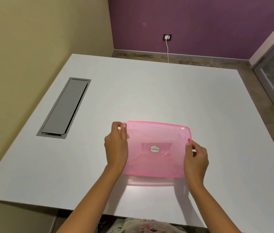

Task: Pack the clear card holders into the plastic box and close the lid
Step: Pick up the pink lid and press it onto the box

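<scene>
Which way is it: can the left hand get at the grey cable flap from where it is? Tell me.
Probably yes. The left hand is gripping the pink lid, but bare table lies between it and the cable flap; it must release first.

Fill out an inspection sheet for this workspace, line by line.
Surface: white table, with a grey cable hatch set in at the left.
Job's things: pink lid held over the clear plastic box; card holders not discernible.
Clutter: nothing seen.
Grip: left hand pinches the lid's left edge, right hand its right edge.
Cables: white cable hangs from a wall socket.
Surroundings: yellow and purple walls, glass door at right.
</scene>
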